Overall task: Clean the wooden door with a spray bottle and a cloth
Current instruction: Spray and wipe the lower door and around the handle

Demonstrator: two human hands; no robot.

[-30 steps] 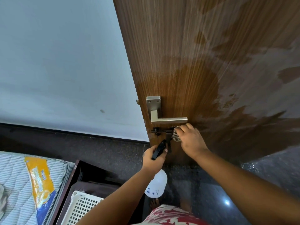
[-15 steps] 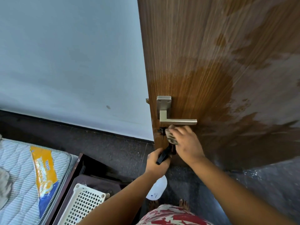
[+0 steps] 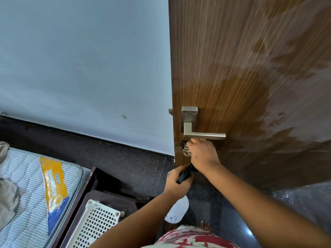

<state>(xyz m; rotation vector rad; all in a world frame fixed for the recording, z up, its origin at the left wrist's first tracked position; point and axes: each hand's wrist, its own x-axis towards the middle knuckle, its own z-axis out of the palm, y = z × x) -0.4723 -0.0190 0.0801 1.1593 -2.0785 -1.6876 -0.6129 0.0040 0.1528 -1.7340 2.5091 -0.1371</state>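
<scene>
Right hand (image 3: 203, 154) has risen from below the bolt to just under the lever handle (image 3: 204, 136), fingers curled round the cloth (image 3: 186, 151) against the wooden door (image 3: 250, 77). Below it, the left hand (image 3: 176, 181) grips the spray bottle (image 3: 177, 210); a white basket (image 3: 95, 224) lies further left.

We are in a home bedroom. At the lower left of the frame we see a striped quilted mattress (image 3: 26, 185) with an orange and blue packet (image 3: 54, 183) lying on it, a white plastic basket (image 3: 95, 224) beside it, a plain pale wall (image 3: 80, 59), dark speckled floor (image 3: 125, 163), and a wooden door (image 3: 250, 68) with a metal lever handle (image 3: 197, 129).
</scene>
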